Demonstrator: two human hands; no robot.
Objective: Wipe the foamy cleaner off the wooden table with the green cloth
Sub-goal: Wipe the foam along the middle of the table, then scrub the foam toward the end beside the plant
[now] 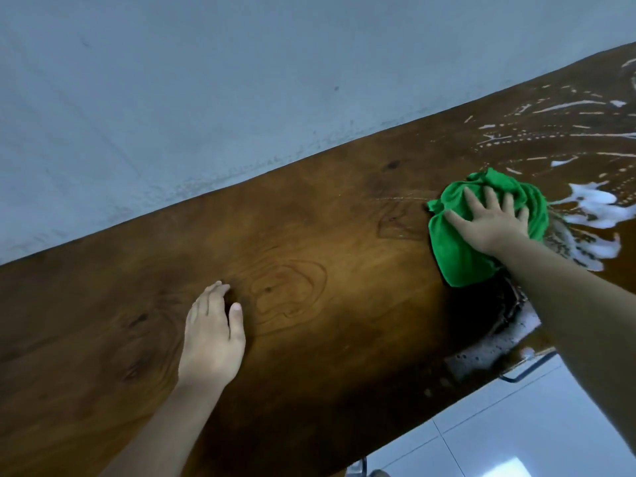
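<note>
Far edge: the wooden table [309, 235] runs along a grey wall [206, 98], its back edge slanting from lower left up to upper right.
Near edge: it drops off to a pale tiled floor [481, 442] at the lower right, where a metal bracket [526, 370] shows below the lip.
Open room: bare brown wood stretches between my two hands and on to the left.
Foam [592, 208]: white streaks and blobs lie right of the cloth, with more bubbles along the near edge under my forearm.
Cloth [457, 256]: the green cloth sits bunched on the table's right part, touching the foam's edge.
Right hand [488, 222]: my palm presses down on the cloth, fingers spread apart and straight, arm reaching in from the lower right.
Left hand [213, 335]: it rests flat on the bare wood, fingers together and straight, thumb slightly apart.
</note>
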